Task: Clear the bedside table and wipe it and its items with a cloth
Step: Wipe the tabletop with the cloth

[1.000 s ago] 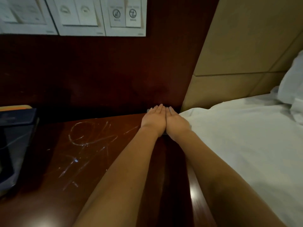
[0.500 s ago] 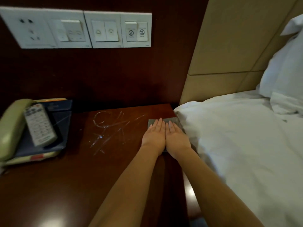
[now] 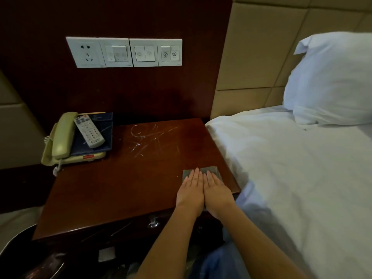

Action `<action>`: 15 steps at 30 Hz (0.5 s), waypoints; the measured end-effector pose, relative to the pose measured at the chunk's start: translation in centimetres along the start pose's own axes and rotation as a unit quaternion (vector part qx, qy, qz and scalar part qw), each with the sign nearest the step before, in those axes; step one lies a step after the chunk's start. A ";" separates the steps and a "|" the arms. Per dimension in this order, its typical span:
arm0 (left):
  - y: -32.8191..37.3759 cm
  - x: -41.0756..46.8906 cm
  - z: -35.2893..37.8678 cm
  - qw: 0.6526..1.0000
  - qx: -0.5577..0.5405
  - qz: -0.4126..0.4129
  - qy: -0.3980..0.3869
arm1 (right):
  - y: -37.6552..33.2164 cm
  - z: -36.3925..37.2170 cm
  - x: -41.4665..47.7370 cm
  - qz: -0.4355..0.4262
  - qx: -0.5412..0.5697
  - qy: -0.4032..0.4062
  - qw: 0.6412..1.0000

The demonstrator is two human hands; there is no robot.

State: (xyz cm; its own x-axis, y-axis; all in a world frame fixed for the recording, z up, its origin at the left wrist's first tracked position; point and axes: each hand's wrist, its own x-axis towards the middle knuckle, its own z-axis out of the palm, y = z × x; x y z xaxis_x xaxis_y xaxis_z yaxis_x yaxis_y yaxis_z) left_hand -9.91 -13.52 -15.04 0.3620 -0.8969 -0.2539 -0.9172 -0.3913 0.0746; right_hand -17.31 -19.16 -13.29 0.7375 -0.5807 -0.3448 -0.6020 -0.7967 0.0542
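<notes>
head view:
left hand: flat, fingers straight, pressed on cloth
right hand: same, flat on cloth, touching left hand
cloth: grey, near-right corner of bedside table, beside bed
phone: far-left, remote on top

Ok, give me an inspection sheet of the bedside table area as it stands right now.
Surface: bedside table, dark wood, with pale streaks across the back middle.
Job's things: grey cloth lies flat near the right front edge, under both hands.
Clutter: telephone at back left, blue folder lying on it, remote control on the folder.
Grippers: left hand and right hand side by side, fingers straight, pressing the cloth.
Cables: coiled phone cord hangs at the telephone's front left corner.
Surroundings: switch panel on the wall above; bed with a white sheet against the table's right side; pillow at its head.
</notes>
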 end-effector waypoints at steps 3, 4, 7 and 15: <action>0.3 -0.8 0.3 1.000 0.005 0.005 0.000 | -0.2 0.3 -0.8 0.002 -0.009 -0.002 1.000; 0.3 -0.8 0.4 1.000 0.010 0.007 0.000 | -0.3 0.4 -0.8 0.004 -0.008 -0.001 1.000; 0.0 -0.5 0.4 1.000 0.019 0.017 0.004 | -0.3 0.6 -0.3 0.006 -0.006 0.007 1.000; -1.4 5.6 -0.7 0.999 -0.023 0.007 0.037 | 1.6 -0.8 5.4 0.012 -0.003 0.044 0.999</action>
State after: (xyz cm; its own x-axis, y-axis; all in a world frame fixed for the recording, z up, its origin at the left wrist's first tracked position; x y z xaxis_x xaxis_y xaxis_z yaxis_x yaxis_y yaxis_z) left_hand -6.50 -18.15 -15.89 0.3615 -0.9147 -0.1805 -0.9146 -0.3855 0.1220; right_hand -14.04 -23.77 -14.31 0.7475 -0.6116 -0.2590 -0.6176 -0.7836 0.0679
